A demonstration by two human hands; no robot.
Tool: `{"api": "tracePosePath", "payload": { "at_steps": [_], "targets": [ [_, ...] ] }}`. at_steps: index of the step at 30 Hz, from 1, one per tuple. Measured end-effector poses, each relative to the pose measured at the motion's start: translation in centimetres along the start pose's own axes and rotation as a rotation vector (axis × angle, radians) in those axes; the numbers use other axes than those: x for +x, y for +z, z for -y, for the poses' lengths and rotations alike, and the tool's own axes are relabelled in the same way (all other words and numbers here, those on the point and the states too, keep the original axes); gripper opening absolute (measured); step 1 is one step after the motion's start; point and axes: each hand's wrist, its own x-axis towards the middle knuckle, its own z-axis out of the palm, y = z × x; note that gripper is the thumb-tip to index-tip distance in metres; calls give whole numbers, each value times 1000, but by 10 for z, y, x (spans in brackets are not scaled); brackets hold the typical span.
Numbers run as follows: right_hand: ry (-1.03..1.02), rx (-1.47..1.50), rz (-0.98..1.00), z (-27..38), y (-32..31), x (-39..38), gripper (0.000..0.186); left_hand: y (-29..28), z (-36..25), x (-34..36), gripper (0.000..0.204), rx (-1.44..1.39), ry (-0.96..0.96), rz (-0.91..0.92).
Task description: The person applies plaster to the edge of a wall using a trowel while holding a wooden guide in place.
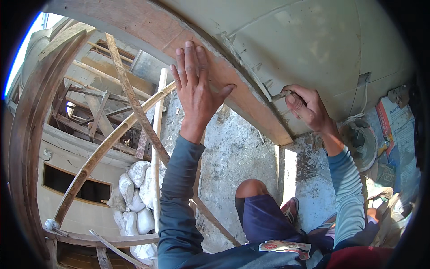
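Note:
My left hand (192,85) lies flat on the pinkish face of a long ledge (251,105), its fingers spread and nothing in them. To its right, my right hand (309,107) is closed round the short handle of what looks like a trowel (278,96). The thin blade, seen nearly edge-on, runs along the seam between the ledge and the greenish-grey tiled wall (313,45). Wet-looking grey smears mark the wall beside that seam. My fingers partly hide the tool's handle.
A bucket (374,154) with grey residue stands at right, near a printed paper bag (394,116). On the left are a curved bamboo pole (96,157), crossing wooden props (134,98) and stacked white sacks (134,188). Below lies a rough concrete floor (228,157).

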Motion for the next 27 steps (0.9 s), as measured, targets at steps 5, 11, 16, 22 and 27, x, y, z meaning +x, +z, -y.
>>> {"api": "tracePosePath", "payload": {
  "at_steps": [5, 11, 16, 22, 27],
  "targets": [
    [-348, -413, -258, 69, 27, 61, 31, -6, -5, 1, 130, -13, -36, 18],
    [-162, -467, -81, 75, 36, 74, 29, -2, 0, 2, 111, 4, -7, 52],
    [-284, -382, -117, 58, 17, 43, 30, -7, -3, 1, 127, 1, -28, 70],
    [-329, -493, -89, 73, 0, 76, 30, -1, -6, 3, 133, 3, -11, 41],
    [-340, -457, -77, 44, 11, 60, 29, 0, 0, 3, 133, -1, 9, 32]
  ]
}}
